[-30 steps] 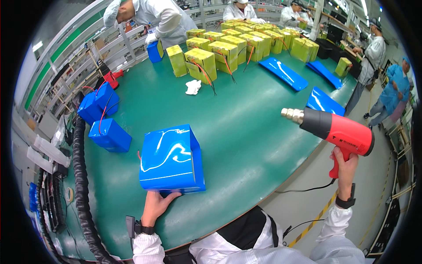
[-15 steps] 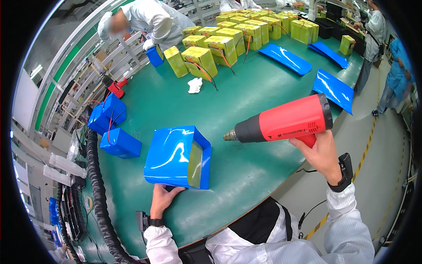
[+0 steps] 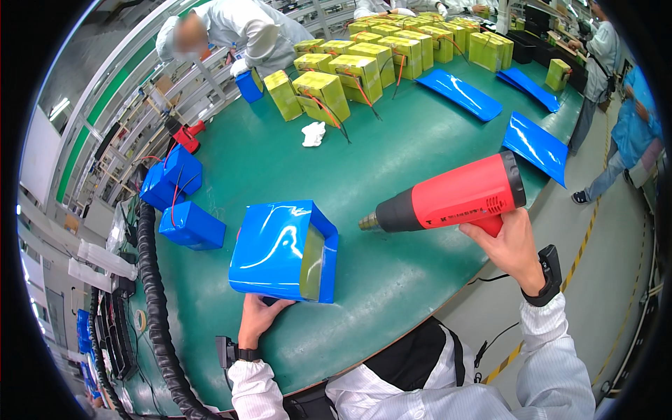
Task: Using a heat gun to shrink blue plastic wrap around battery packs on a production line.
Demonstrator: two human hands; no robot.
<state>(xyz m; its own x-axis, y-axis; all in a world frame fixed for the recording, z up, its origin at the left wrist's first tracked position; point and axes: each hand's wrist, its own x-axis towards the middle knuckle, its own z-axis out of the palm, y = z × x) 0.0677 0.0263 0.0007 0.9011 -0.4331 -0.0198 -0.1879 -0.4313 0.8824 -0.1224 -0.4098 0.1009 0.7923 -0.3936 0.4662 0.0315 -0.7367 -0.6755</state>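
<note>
A yellow-green battery pack [image 3: 313, 269] sits inside a loose, glossy blue shrink-wrap sleeve [image 3: 269, 245] at the near middle of the table. The sleeve's open end faces right and stands out past the pack. My left hand [image 3: 259, 316] grips the wrapped pack from its near side, thumb along the lower edge; the other fingers are mostly hidden. In my right hand [image 3: 512, 241] is a red and black heat gun [image 3: 448, 196], held by its handle. Its metal nozzle points left toward the sleeve's open end, a short gap away.
Several finished blue packs [image 3: 192, 225] with wires stand at left beside a thick black ribbed hose [image 3: 157, 308]. Rows of yellow-green packs [image 3: 322, 96] fill the far side. Flat blue sleeves [image 3: 535, 143] lie at right. Another heat gun [image 3: 187, 136] and a white crumpled cloth [image 3: 313, 134] lie farther back.
The heat gun's nozzle has dipped slightly. My left hand and the wrapped pack stay almost in place. At far right, a person in blue has shifted position.
</note>
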